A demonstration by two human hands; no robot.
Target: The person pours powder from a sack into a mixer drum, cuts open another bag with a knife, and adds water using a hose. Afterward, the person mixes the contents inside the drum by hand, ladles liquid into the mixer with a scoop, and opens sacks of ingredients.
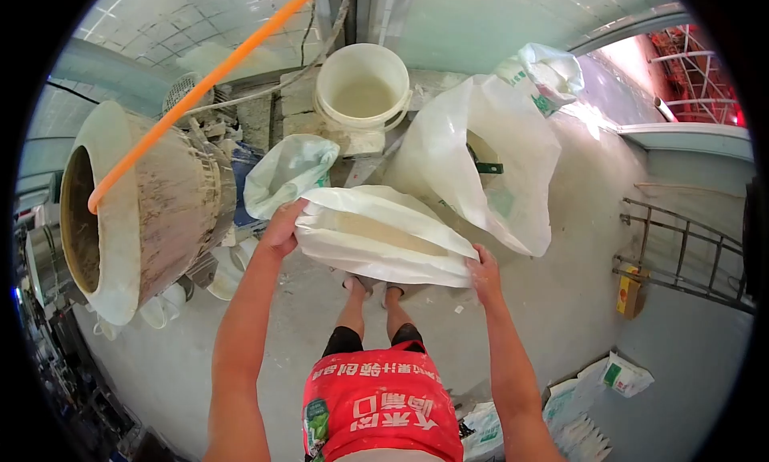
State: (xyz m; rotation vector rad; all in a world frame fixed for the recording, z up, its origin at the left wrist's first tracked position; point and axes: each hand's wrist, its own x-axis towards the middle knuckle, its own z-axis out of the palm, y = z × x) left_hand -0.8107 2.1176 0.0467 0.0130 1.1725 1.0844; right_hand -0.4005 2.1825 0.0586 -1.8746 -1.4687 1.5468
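A white woven sack [376, 258] is stretched between my two hands in front of my legs, its mouth spread apart. Pale material shows inside, though I cannot make out what it is. My left hand [282, 228] grips the rim at the left end. At the right end my right hand [484, 274] has its fingers closed on the rim. Just beyond my left hand stands a smaller whitish sack [288, 169] with green print. A large white plastic bag [481, 153], gaping, is beyond my right hand, with a dark green item [489, 168] inside it.
A dirty drum mixer [172, 197] stands at the left, with an orange hose [208, 81] crossing above it. At the back is a white bucket [362, 93]. A metal rack [685, 246] and a yellow box [630, 292] are at the right. Flattened sacks [573, 410] lie lower right.
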